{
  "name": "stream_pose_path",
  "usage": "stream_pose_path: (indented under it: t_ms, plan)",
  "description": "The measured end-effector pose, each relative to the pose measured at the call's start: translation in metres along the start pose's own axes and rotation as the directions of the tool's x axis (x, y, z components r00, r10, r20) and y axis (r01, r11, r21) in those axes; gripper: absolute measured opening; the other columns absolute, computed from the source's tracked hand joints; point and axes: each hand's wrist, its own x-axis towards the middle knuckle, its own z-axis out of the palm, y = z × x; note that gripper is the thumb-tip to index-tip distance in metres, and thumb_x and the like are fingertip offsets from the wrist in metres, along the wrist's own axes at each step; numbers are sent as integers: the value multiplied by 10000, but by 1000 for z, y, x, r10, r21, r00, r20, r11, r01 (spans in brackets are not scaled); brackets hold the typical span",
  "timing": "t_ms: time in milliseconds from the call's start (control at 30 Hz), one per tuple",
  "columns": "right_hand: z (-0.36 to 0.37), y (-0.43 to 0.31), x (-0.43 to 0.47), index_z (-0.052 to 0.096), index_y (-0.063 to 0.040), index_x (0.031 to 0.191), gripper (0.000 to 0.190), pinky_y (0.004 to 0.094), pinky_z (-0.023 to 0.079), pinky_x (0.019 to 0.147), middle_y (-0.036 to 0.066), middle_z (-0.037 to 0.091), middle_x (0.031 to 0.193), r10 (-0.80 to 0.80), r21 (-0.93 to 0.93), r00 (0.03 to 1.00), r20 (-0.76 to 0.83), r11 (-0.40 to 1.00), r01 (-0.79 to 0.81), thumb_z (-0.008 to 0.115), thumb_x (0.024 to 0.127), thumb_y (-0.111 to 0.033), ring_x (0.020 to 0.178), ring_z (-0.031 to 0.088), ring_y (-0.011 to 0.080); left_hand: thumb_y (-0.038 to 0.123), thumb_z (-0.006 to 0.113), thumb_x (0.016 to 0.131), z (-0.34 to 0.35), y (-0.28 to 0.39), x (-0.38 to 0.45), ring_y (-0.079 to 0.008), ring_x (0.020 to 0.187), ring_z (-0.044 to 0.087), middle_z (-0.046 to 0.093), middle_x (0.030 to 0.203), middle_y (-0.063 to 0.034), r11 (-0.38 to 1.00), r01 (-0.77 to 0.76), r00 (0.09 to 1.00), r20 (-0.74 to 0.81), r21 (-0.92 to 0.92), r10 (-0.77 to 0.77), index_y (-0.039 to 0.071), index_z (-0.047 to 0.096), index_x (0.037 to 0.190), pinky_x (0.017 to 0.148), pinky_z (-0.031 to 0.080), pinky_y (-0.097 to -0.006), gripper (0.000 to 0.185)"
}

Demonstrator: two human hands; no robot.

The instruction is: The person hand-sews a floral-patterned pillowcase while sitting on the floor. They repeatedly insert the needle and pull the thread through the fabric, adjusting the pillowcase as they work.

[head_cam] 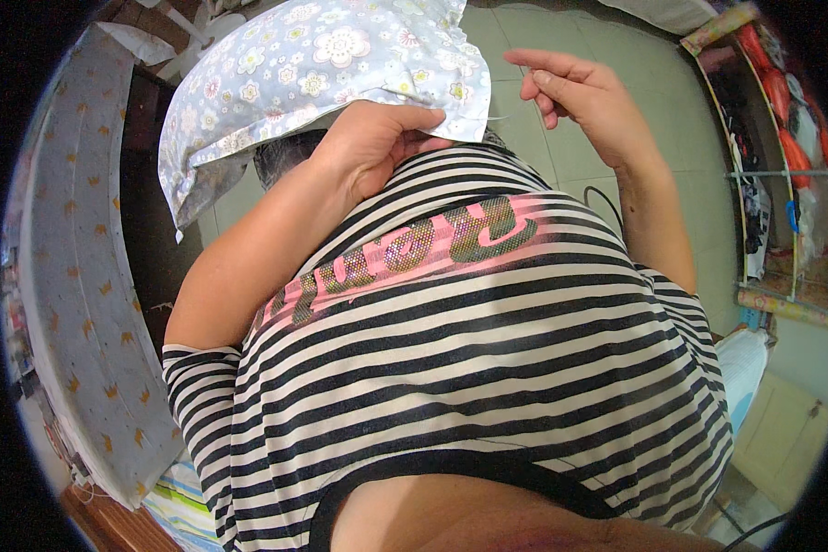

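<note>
A pale grey-blue floral pillow or cushion (317, 55) lies across the lap area at the top of the view. My left hand (386, 141) grips its near edge, thumb on top and fingers curled under the fabric. Close to that thumb, a thin pale strand like thread (490, 118) sticks out past the corner toward the right. Apart from the pillow, my right hand (569, 90) is raised over the floor. Its index finger points left and its thumb presses toward the other curled fingers. Whether something small is pinched there cannot be made out.
On the left stands a long surface draped in grey cloth with gold crowns (96, 276). A shelf rack (793, 172) with red and clear bags is at the right. Pale floor tiles (593, 41) lie beyond my right hand. A black cable (759, 528) runs at lower right.
</note>
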Motion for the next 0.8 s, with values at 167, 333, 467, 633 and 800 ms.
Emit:
stream_pose_path:
  t_ms: [167, 333, 467, 633, 800]
  plan:
    - [3, 0, -2, 613, -23, 1103, 237, 193, 479, 635, 7, 622, 850, -122, -2, 992, 8, 992, 122, 538, 906, -130, 678, 540, 57, 0, 602, 820, 4, 3, -11, -209, 739, 630, 597, 850, -166, 1000, 10, 1000, -18, 13, -10, -117, 562, 922, 647, 568, -273, 161]
    - [14, 4, 1, 641, -34, 1019, 165, 201, 466, 623, -2, 588, 828, -382, -235, 924, -29, 901, 365, 569, 881, -89, 707, 527, 72, 12, 626, 811, -1, 5, -11, -206, 706, 636, 601, 820, -155, 1000, -8, 999, 51, -15, 9, -112, 574, 884, 656, 571, -264, 153]
    - [22, 5, -2, 671, -48, 915, 115, 254, 433, 601, 44, 554, 747, -542, -512, 840, 24, 715, 476, 611, 823, -81, 683, 535, 140, 46, 625, 825, 0, 6, -17, -197, 684, 639, 620, 804, -154, 999, -31, 999, 42, 19, 30, -109, 579, 896, 637, 563, -255, 176]
    - [27, 3, -8, 680, -52, 877, 100, 276, 425, 583, 71, 545, 715, -501, -507, 865, 11, 743, 437, 625, 798, -81, 648, 540, 177, 112, 635, 835, 12, 4, -31, -164, 658, 634, 638, 779, -124, 981, -110, 994, 25, 159, 107, -70, 603, 906, 618, 554, -239, 198]
    - [28, 1, -12, 682, -47, 872, 106, 277, 425, 577, 77, 543, 706, -475, -516, 880, 9, 752, 411, 621, 789, -73, 640, 540, 180, 106, 637, 832, 8, 0, -25, -160, 634, 630, 638, 792, -116, 972, -213, 977, 13, 99, 213, -67, 607, 900, 599, 553, -247, 189]
